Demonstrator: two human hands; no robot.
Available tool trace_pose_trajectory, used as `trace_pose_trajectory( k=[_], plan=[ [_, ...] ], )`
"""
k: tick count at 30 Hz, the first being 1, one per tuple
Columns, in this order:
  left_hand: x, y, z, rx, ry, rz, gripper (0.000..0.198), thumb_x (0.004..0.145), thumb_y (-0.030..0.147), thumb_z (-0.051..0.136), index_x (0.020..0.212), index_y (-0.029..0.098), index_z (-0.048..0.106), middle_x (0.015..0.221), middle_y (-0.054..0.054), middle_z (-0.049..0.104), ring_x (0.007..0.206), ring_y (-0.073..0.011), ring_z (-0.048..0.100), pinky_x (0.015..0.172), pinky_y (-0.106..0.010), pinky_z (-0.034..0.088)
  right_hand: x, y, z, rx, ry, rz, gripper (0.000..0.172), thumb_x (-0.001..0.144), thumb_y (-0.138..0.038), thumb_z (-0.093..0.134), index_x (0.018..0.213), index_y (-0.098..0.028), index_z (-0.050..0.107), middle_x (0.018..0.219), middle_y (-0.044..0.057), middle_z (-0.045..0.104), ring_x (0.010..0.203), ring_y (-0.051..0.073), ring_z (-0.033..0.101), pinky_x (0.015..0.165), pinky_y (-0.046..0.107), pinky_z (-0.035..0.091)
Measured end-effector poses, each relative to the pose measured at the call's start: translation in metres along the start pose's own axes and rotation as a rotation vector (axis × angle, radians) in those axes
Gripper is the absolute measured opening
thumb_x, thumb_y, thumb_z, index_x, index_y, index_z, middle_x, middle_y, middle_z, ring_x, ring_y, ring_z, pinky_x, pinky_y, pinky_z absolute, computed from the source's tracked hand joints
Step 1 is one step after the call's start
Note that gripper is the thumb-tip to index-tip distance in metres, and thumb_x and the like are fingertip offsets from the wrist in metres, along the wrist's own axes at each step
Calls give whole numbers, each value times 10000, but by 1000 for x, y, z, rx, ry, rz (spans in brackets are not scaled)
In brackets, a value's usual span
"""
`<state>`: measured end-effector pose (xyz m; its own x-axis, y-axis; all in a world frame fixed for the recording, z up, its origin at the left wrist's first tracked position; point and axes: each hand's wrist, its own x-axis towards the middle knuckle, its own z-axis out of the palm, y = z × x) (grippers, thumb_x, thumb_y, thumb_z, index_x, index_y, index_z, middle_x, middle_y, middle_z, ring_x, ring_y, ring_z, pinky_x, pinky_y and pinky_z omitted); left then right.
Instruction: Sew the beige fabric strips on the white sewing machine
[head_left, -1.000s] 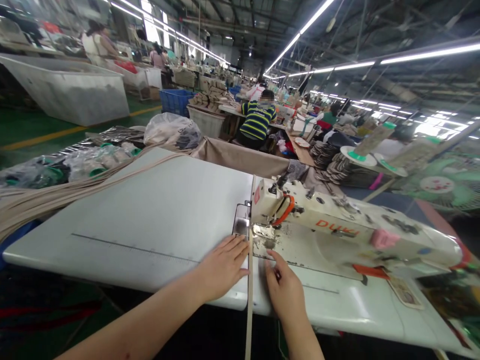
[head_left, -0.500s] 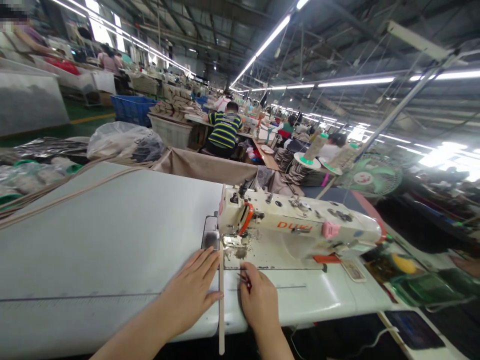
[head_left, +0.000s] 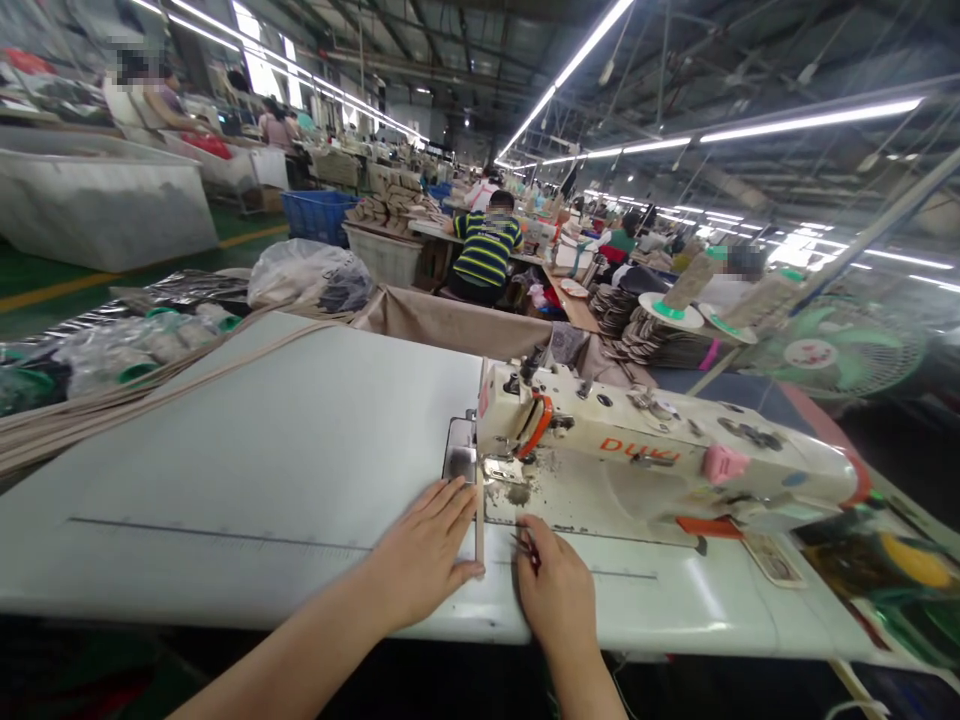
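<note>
A narrow beige strip [head_left: 478,520] lies on the white table [head_left: 247,470] and runs under the presser foot of a cream sewing machine [head_left: 645,465]. My left hand [head_left: 424,550] rests flat on the table to the left of the strip, with its fingertips and thumb against the strip's edge. To the right of the strip, in front of the machine bed, my right hand [head_left: 555,590] is closed around a small red-handled tool [head_left: 529,547]. The strip's near end stops beside my left thumb.
A bundle of long beige strips [head_left: 82,420] trails off the table's left side. Plastic bags [head_left: 307,270] sit behind it. Thread cones [head_left: 690,285] and a green fan [head_left: 825,350] stand at the right. A person in a striped shirt [head_left: 487,250] sits ahead.
The strip's tail, which hung over the table's front edge, now ends on the table by my left thumb. Both hands stay beside it. The camera view has shifted.
</note>
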<state>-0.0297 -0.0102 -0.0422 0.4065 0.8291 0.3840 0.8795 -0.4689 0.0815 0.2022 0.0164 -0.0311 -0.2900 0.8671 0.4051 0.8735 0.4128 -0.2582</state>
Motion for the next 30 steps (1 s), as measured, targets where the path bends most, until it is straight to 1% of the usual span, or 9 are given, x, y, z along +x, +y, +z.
trace_pose_trajectory(
  k=[5,9,16,21,24,27,30],
  plan=[
    [0,1,-3,-10,-10,1,768,1026,625,405,1596,119,313,1624,-136,401,1530,-294,329,1263,-472,284,0,-1,0,-1,10,-4,377,858,-143,488,1185,-202,667,908,43,760,806,218,704,729,317,505],
    [2,1,-5,10,-17,8,778,1023,645,386,1579,102,345,1626,-139,398,1531,-289,326,1267,-455,270,0,-1,0,-5,11,-11,367,862,-140,480,1169,-201,671,911,41,760,796,222,702,724,324,503],
    [2,1,0,26,-45,-12,775,1038,645,314,1580,91,332,1634,-135,384,1540,-296,303,1276,-461,238,-1,0,0,13,14,-18,384,848,-134,484,1179,-188,671,910,44,754,791,215,695,728,322,501],
    [9,-2,5,0,-61,-38,722,1041,596,380,1562,95,368,1630,-140,393,1549,-313,279,1277,-505,245,-1,1,2,5,-1,-12,381,856,-148,493,1193,-193,665,909,46,750,803,218,689,724,318,491],
    [16,-6,7,-19,-68,-59,659,1039,546,437,1544,124,406,1629,-128,399,1555,-325,259,1276,-539,243,-1,1,2,8,-5,-7,377,858,-151,486,1186,-195,667,891,48,746,793,215,683,721,316,484],
    [23,-10,8,-47,-52,-92,606,1049,511,426,1548,169,406,1601,-125,444,1550,-331,271,1268,-575,247,0,-1,0,11,4,-3,380,848,-142,474,1166,-202,674,885,47,748,778,205,676,710,310,476],
    [28,-12,9,-68,-38,-123,581,1054,493,415,1548,189,404,1565,-129,486,1546,-348,271,1260,-603,253,1,-2,-1,6,2,5,383,839,-139,474,1156,-206,676,880,43,747,767,203,670,693,308,465]
  ],
)
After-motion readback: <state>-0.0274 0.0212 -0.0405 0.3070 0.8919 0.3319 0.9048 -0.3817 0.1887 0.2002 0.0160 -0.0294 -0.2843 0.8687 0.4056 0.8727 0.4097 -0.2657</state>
